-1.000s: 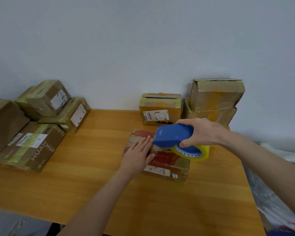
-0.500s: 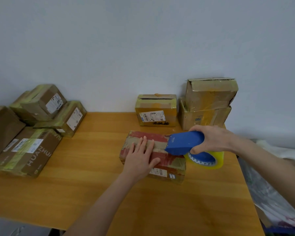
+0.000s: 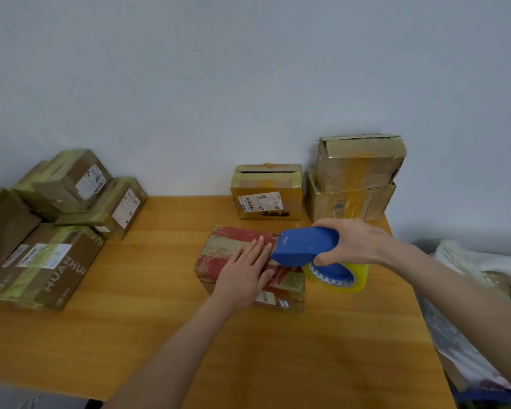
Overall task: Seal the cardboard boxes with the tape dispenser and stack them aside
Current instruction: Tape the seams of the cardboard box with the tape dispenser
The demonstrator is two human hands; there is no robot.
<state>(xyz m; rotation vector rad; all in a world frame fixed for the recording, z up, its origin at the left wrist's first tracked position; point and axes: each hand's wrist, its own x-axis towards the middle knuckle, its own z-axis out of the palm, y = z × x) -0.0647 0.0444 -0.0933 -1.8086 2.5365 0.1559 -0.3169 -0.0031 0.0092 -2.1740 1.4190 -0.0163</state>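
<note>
left grip [image 3: 242, 278] flat on red box [image 3: 233, 240]; right grip [image 3: 351, 243] clamped on dispenser [image 3: 304, 246]; boxes [image 3: 267, 191] behind

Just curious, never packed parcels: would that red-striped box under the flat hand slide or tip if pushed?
Probably slide rather than tip: the red-striped box lies low and flat on the smooth wooden table. The left hand pressing flat on it suggests it would shift otherwise. Its glossy tape wrap looks slippery, and crumpled edges hint at soft cardboard.

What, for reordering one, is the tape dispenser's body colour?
The tape dispenser is blue; clearest in the head view.
</note>
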